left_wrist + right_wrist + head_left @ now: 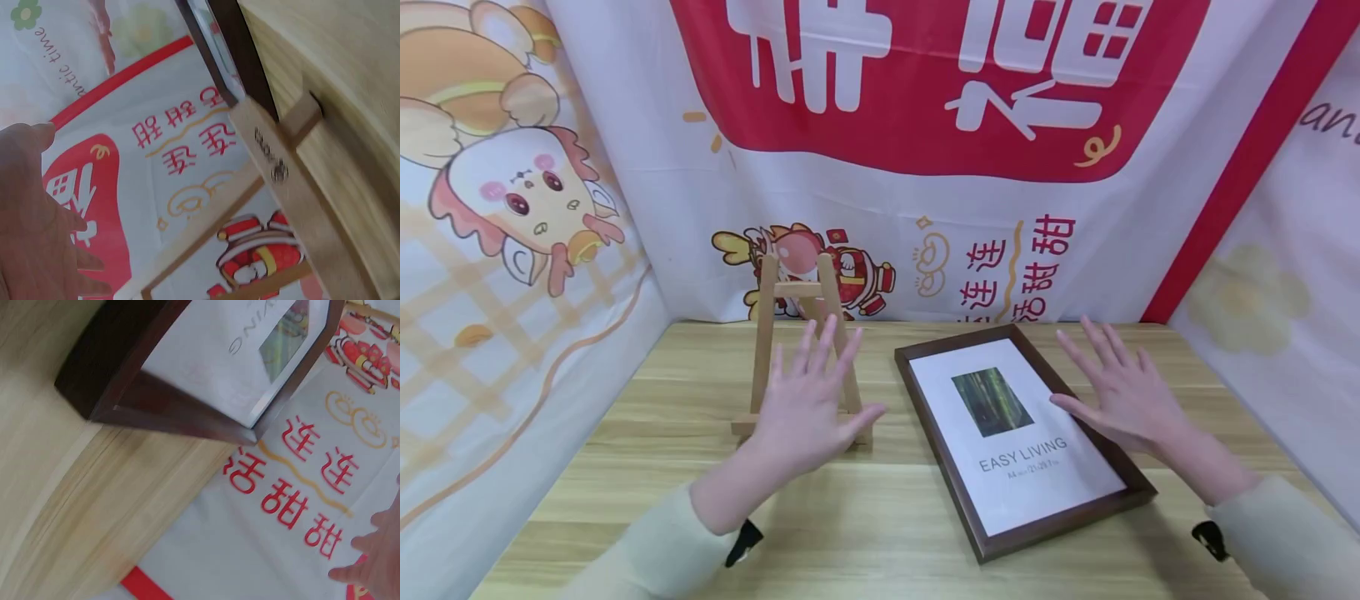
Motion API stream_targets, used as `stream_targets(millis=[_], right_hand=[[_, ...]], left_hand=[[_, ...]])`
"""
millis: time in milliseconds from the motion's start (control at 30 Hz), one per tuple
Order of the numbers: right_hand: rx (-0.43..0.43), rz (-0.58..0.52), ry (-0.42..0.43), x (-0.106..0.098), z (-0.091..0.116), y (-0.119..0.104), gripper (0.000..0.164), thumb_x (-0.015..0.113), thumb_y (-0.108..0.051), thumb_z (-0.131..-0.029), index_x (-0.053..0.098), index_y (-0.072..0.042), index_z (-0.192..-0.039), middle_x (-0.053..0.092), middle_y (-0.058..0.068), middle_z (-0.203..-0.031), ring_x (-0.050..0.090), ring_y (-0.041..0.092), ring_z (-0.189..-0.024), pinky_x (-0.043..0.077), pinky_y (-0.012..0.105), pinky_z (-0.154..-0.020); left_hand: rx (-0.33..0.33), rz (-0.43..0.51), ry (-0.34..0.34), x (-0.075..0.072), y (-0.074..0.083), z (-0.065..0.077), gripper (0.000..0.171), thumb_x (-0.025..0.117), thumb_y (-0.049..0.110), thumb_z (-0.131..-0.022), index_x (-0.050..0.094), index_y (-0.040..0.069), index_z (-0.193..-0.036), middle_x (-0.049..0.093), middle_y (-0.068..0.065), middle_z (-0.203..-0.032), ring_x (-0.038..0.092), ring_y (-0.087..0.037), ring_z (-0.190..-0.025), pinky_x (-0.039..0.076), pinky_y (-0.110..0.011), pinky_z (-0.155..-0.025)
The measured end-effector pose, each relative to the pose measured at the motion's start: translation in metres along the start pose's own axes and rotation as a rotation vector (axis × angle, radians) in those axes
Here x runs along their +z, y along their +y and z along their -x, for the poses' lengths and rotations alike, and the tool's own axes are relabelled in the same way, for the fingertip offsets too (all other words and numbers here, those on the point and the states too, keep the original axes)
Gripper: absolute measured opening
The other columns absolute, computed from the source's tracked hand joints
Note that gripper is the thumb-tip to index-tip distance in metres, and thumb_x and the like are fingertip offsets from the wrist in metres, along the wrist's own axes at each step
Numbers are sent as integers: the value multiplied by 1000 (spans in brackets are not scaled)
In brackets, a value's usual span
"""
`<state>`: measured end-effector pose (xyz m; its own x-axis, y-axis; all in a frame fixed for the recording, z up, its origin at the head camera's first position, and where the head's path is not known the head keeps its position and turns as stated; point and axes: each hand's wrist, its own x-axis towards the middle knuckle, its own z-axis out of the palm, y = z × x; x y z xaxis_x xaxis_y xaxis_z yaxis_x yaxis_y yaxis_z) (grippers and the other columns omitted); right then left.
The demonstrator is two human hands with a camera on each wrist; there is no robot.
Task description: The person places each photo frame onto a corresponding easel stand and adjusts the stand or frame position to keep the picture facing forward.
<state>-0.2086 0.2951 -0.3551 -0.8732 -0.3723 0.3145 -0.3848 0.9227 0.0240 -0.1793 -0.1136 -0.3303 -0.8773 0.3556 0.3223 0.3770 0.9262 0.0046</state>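
A small wooden easel (764,333) stands at the left of the table, with its ledge (294,187) close in the left wrist view. Spread and straight, my left hand (805,408) is held in front of the easel, covering part of its lower half in the head view. To the right a dark brown picture frame (951,483) lies flat and slightly turned, its white insert printed "EASY LIVING" under a small forest picture. My right hand (1131,396), fingers fanned out, overlaps the frame's right edge in the head view. Both hands hold nothing.
The wood-grain table (880,517) is bordered by a printed cloth backdrop (917,208) with red lettering and cartoon figures. Cloth side walls rise on the left (572,333) and right (1247,308). A dark band shows at each sleeve.
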Motion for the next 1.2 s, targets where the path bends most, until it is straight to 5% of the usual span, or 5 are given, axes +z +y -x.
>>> stream_targets(millis=[300, 567, 767, 900, 1200], right_hand=[[4, -100, -69, 9, -4, 22, 90, 57, -57, -90, 8, -23, -158, 2, 16, -162, 11, 43, -143, 19, 76, -101], [30, -211, -137, 26, 0, 42, 86, 57, -51, -93, 9, -21, -158, 13, 26, -157, 25, 55, -133, 24, 76, -98], [115, -322, -225, 41, 1, 49, 90, 62, -51, -90, 14, -15, -157, 19, 31, -153, 26, 57, -131, 26, 77, -95], [152, -377, -248, 49, -1, 51, 92, 67, -51, -86, 22, -11, -155, 23, 32, -150, 28, 57, -129, 29, 77, -93], [126, -505, -240, 65, -3, 57, 88, 76, -39, -84, 31, -3, -151, 34, 33, -141, 42, 51, -121, 38, 71, -92]], left_hand=[[69, 88, -72, 24, 35, -13, 97, 20, 82, -85, -2, 20, -157, -14, -8, -159, -12, -30, -145, 0, -53, -115], [56, 300, -206, 50, 57, -19, 105, 26, 85, -81, -13, 21, -154, -17, -9, -159, -11, -29, -145, 7, -47, -115], [-43, 529, -260, 73, 68, -19, 116, 49, 81, -77, -12, 21, -155, -18, -7, -159, -5, -30, -146, 19, -51, -113], [-128, 678, -271, 89, 74, -19, 121, 66, 68, -77, -15, 21, -154, -18, -7, -159, -5, -28, -146, 17, -49, -114], [-228, 768, -244, 112, 78, -19, 123, 80, 46, -77, -7, 7, -155, -4, -16, -160, 7, -35, -145, 14, -47, -115]])
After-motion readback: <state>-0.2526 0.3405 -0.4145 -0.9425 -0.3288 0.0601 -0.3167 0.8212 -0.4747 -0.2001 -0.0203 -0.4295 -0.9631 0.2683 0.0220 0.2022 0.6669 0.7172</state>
